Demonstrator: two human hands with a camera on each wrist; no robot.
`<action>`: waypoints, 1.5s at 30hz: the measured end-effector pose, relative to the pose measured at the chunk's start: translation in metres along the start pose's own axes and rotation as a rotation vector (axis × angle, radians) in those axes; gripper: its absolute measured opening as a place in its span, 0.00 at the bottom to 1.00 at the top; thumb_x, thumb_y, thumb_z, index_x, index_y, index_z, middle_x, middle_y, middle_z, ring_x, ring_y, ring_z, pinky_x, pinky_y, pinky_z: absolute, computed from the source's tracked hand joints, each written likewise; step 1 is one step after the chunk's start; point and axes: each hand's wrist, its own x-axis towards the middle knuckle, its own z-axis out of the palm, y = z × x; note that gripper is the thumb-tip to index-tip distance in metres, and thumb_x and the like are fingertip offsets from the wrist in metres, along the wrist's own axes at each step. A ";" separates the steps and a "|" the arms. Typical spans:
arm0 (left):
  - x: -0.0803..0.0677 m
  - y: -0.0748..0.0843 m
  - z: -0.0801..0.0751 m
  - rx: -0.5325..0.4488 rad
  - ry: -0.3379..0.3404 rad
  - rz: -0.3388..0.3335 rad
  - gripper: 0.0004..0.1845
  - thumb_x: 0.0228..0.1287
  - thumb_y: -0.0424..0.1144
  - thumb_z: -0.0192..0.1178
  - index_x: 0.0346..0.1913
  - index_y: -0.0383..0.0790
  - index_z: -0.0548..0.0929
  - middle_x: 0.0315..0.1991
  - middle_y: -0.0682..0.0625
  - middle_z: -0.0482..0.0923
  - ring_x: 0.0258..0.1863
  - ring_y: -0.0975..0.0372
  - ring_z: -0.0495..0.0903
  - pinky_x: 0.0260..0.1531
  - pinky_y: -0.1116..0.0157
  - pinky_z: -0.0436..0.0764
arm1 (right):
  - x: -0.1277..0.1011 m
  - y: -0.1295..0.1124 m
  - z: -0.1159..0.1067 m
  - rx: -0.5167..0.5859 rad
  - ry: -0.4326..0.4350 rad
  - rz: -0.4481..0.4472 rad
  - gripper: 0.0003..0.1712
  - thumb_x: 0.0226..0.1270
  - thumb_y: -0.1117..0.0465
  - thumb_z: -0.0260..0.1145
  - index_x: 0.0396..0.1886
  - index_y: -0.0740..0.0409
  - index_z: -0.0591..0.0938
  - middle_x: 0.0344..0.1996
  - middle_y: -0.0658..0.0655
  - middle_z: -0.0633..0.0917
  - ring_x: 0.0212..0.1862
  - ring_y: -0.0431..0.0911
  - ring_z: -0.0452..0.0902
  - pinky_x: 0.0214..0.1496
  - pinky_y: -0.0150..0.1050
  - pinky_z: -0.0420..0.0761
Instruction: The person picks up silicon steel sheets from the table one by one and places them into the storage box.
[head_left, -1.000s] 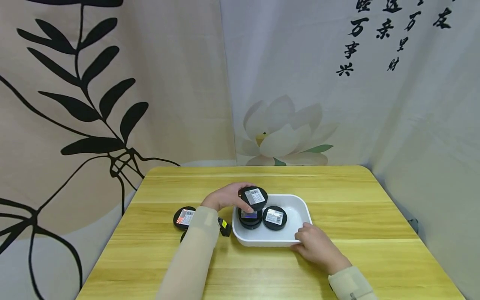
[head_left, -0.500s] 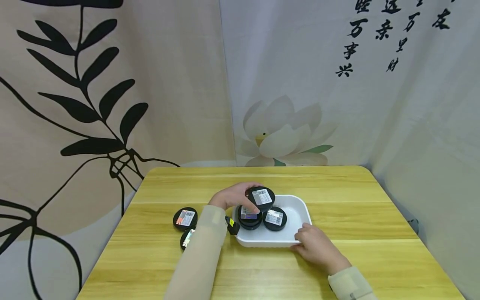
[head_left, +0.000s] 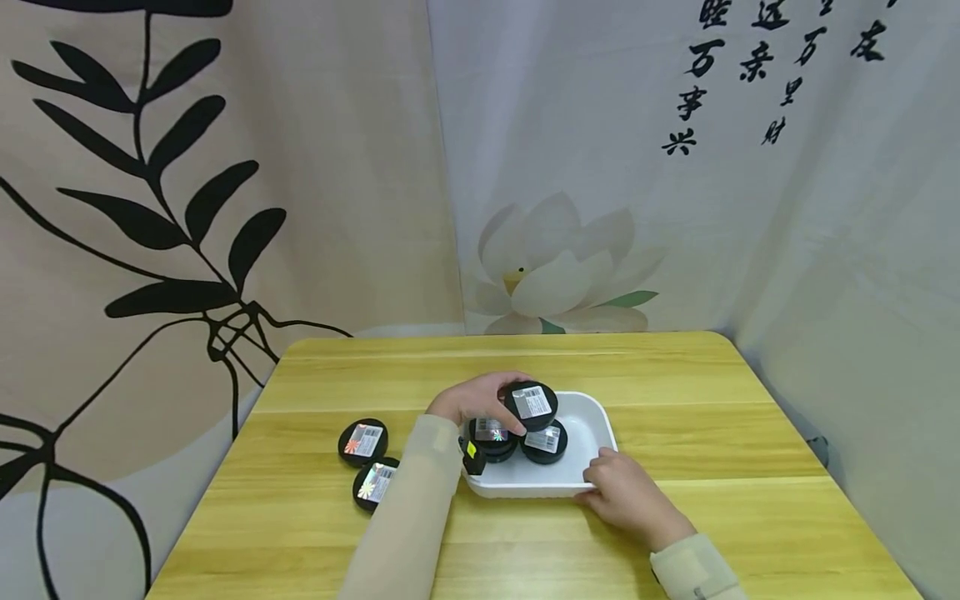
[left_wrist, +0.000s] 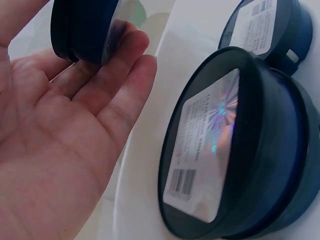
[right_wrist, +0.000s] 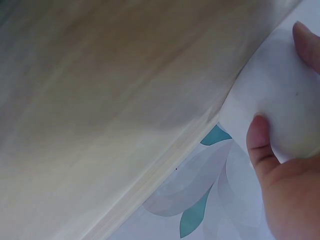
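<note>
Since a second ago, my left hand (head_left: 480,398) has carried the round black tin with a barcode label (head_left: 531,404) rightward, from above the tray's left end to a spot over the two tins already lying inside. Fingers and thumb curl round its rim, so the tin is firmly grasped and held clear of the others; the left wrist view shows it pinched at my fingertips (left_wrist: 131,42), label side facing the palm.

Below it, in the white rectangular plastic tray (head_left: 592,417), sit two more black round tins: one with a shiny holographic label (head_left: 491,433) at the left end, and one with a white label (head_left: 545,442) just beside it toward the middle. In the left wrist view the holographic-label tin (left_wrist: 235,150) fills the foreground, apparently stacked on a second black tin, with the white-label tin (left_wrist: 265,25) behind.

My right hand (head_left: 628,497) grips the tray's near right corner, thumb on the rim and fingers wrapped under the edge; the right wrist view shows fingertips (right_wrist: 260,135) pressed against the white wall. This hand and the tray have stayed put.

On the yellow wooden table (head_left: 712,392), left of my sleeve (head_left: 420,492), lie two further black tins with colourful labels: one farther back (head_left: 363,441), one nearer (head_left: 375,483), close together.
</note>
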 end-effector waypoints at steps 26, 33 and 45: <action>0.017 -0.001 0.023 0.102 -0.014 -0.004 0.46 0.38 0.37 0.84 0.66 0.57 0.76 0.60 0.56 0.79 0.58 0.58 0.74 0.70 0.50 0.66 | 0.000 0.000 0.000 0.004 0.003 -0.010 0.15 0.54 0.51 0.78 0.17 0.47 0.80 0.20 0.40 0.78 0.29 0.37 0.66 0.33 0.34 0.71; 0.020 -0.005 0.025 0.157 -0.010 -0.011 0.46 0.38 0.39 0.85 0.66 0.61 0.76 0.59 0.57 0.79 0.56 0.59 0.75 0.68 0.50 0.68 | 0.000 -0.001 -0.001 -0.007 -0.003 -0.008 0.16 0.54 0.50 0.78 0.17 0.47 0.80 0.19 0.39 0.77 0.28 0.37 0.65 0.33 0.34 0.70; 0.022 -0.008 0.030 0.232 -0.010 -0.012 0.48 0.37 0.40 0.85 0.67 0.62 0.75 0.62 0.57 0.77 0.57 0.60 0.74 0.67 0.51 0.70 | 0.000 -0.002 -0.002 -0.012 -0.016 0.011 0.14 0.54 0.50 0.78 0.19 0.47 0.82 0.19 0.40 0.78 0.28 0.36 0.65 0.32 0.33 0.70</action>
